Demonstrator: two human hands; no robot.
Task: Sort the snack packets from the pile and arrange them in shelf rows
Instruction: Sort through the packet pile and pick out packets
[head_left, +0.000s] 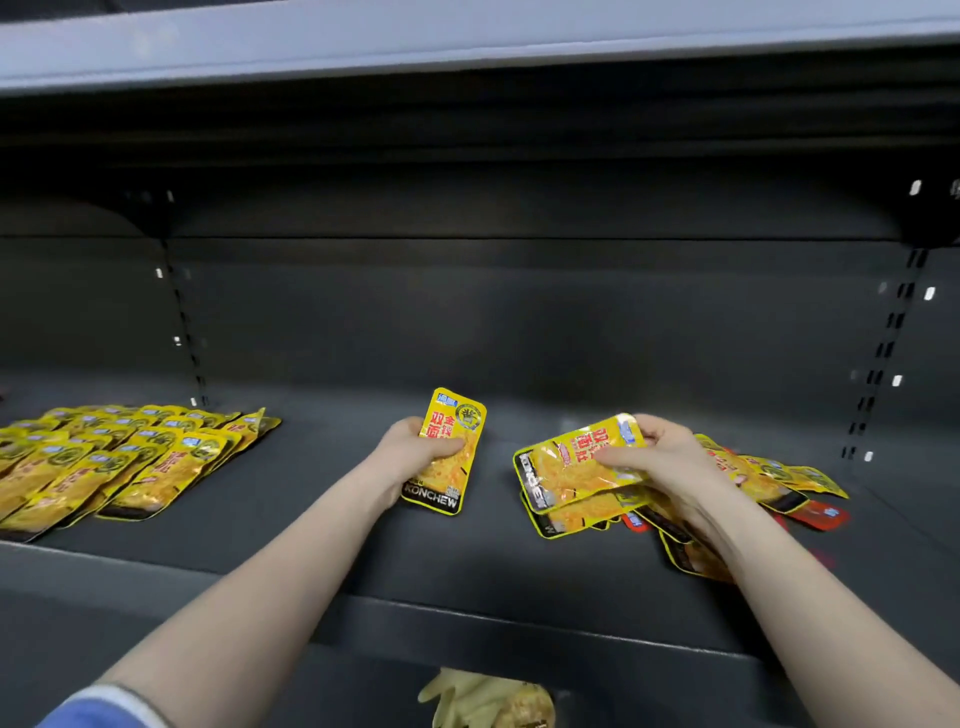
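Head view. Shelf (322, 519), dark, items as follows. At 9 o'clock: rows (119, 462) of yellow packets, overlapped and lying flat. Centre: left hand (415, 449), fingers and thumb pinching one upright packet (447, 452). At 3 o'clock: pile (753, 478) of yellow and red packets; right hand (660, 452) pinches a top packet (576, 462) over the pile. At 6 o'clock, below the shelf: pale bag (483, 701), blurred.

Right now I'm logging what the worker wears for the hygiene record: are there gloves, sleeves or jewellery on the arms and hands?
No gloves: the left hand and right hand are bare, and so are both forearms. No rings, watch or bracelets show. The only clothing visible is a blue sleeve with a lighter cuff edge on the left arm, at the bottom left corner. The right arm shows no sleeve in frame.
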